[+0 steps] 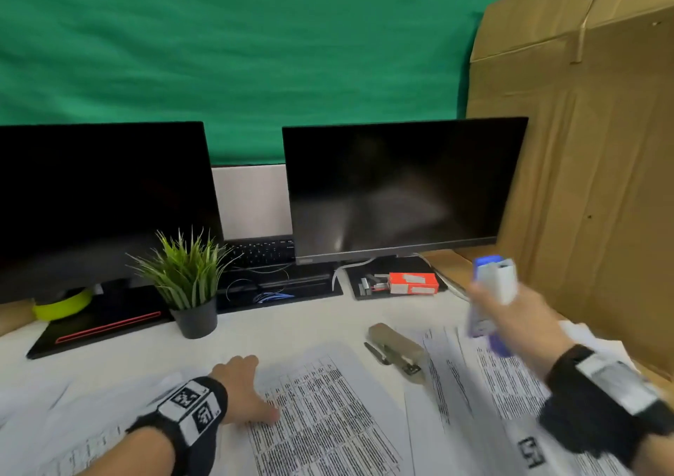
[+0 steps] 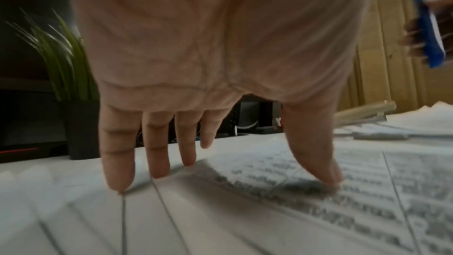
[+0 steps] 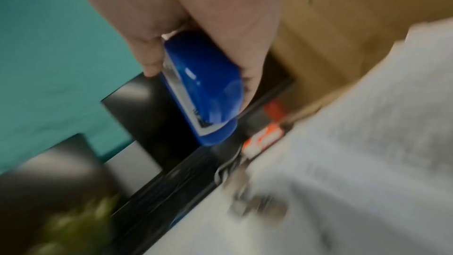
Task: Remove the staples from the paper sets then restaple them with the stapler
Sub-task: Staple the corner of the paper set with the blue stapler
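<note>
Right grip (image 1: 510,311) clasps the blue stapler (image 3: 203,92) above papers (image 1: 328,413); left grip (image 1: 242,388) presses them flat-fingered; tan stapler (image 1: 397,351) lies between.

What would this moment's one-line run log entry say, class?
left hand: flat on paper set | right hand: holds blue stapler in air | tan stapler: lying on desk

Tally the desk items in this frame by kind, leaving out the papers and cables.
Monitors: 2
Staplers: 2, a blue one gripped in the right hand and a beige one on the desk
Potted plant: 1
Red box: 1
Keyboard: 1
Total: 7
</note>
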Available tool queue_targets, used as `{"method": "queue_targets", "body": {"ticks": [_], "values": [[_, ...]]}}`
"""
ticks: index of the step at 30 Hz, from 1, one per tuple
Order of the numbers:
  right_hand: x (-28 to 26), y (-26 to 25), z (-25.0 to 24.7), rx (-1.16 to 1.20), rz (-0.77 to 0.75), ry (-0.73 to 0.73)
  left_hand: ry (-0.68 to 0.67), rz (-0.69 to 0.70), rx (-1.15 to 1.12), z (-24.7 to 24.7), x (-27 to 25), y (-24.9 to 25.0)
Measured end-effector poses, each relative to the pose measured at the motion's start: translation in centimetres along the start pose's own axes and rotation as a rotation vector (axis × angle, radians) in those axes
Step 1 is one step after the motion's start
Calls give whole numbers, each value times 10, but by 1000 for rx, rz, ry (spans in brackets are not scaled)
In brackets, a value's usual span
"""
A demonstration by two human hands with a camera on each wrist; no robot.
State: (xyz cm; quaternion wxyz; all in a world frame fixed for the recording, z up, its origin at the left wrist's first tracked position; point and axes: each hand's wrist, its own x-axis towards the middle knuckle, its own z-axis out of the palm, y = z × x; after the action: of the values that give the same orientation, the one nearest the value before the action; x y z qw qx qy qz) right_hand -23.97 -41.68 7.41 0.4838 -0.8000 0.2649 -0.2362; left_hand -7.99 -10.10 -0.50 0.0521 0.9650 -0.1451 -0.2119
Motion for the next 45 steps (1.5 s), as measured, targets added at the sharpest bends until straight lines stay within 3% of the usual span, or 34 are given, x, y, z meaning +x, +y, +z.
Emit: {"method": "queue_targets", "body": {"ticks": [3,7,12,16,19,21,24,27,30,32,34,39,45], "values": [[-20,10,72,-2,-6,-397,-32,-31,144,3,6,5],[-29,30,127,-51,43,-557,-31,-50,135,1,14,2],[-27,36,133,-21,48,-543,-77,-61,81,-5,17,3],[-31,35,142,-82,-13,-500,-117,20,-5,-9,20,4],[-32,32,145,-48,-11,-488,-148,125,-268,-16,10,4],[-33,32,146,-19,24,-475,-131,220,-566,-18,-2,1],[-33,34,147,-2,75,-456,-11,348,-1150,-13,-27,-3],[-33,35,145,4,73,-430,125,213,-1464,11,-40,3],[-34,38,143,41,96,-404,245,-90,-1472,48,-34,6],[-36,41,139,63,108,-385,261,-95,-1284,59,-34,8],[-32,46,132,67,82,-382,313,-15,-1176,51,-40,11],[-32,0,89,177,-37,-491,408,346,-1201,-18,-88,22],[-52,-82,61,422,-356,-332,872,608,-1205,-80,-132,48]]}}
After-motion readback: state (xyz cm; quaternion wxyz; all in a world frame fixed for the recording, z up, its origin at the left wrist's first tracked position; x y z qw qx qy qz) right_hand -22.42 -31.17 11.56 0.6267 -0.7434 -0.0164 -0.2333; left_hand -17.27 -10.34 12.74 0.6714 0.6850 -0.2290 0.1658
